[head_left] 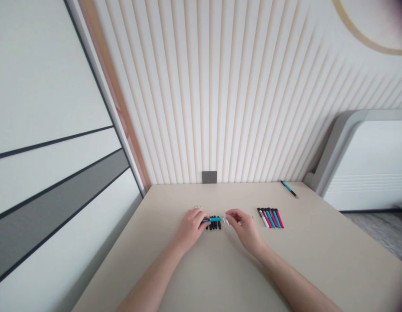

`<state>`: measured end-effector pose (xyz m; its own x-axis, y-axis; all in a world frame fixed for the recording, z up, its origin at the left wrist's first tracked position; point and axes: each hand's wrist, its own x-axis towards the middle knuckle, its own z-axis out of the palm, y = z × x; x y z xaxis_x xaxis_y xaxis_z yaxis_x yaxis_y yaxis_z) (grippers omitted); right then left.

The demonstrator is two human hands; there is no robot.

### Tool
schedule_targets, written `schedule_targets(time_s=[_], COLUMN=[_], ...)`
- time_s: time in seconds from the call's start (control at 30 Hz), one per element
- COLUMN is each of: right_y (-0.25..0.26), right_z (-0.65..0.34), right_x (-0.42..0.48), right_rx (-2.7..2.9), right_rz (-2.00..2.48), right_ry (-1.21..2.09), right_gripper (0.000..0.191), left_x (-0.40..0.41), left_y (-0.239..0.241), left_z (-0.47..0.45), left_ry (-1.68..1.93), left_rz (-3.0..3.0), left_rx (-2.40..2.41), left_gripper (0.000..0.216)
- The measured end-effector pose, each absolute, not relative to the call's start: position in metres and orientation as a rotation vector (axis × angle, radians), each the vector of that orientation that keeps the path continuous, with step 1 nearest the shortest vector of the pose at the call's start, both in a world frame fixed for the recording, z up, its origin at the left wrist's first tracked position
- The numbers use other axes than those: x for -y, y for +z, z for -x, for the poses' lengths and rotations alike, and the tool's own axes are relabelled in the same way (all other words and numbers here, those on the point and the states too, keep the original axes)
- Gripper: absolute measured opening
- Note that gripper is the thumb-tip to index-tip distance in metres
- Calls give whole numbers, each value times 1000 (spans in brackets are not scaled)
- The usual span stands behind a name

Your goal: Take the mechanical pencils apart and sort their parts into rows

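Observation:
My left hand (191, 226) is closed around a teal pen (213, 219), held level over a small row of black pen caps (214, 224) lying on the beige table (194, 277). My right hand (242, 225) pinches something small and white (226, 220) just off the pen's right end. The two hands are a few centimetres apart near the table's middle.
A row of several pens (270, 217), white, red and teal, lies to the right of my hands. One teal pen (289, 189) rests alone near the far right corner. A grey wall socket (209, 177) sits above the table's back edge. A white cabinet (366, 164) stands on the right.

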<state>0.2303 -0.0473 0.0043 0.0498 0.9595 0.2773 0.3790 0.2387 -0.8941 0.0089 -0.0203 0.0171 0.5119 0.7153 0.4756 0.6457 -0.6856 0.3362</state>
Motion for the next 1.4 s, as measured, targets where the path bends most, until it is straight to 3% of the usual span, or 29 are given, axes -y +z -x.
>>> schedule_targets(time_s=[0.23,0.67,1.1,1.4], right_y=[6,2,12,15], right_z=[-228,-226,-229,-250], right_x=[48,52,56,48], right_rx=[1462,1562,1670,1949], right_rz=[1239,1137,1157,1510], right_ry=[923,970,562,56], right_gripper=[38,32,23,22], left_x=[20,23,21,15], left_y=[17,20,19,17], left_z=[-10,-10,-11,-12], left_ry=[954,980,840,1089], left_rz=[-2646,-2662,-2538,-1662], left_rx=[-1222,-1097,-1001,-1103], left_gripper=[4,7,14,31])
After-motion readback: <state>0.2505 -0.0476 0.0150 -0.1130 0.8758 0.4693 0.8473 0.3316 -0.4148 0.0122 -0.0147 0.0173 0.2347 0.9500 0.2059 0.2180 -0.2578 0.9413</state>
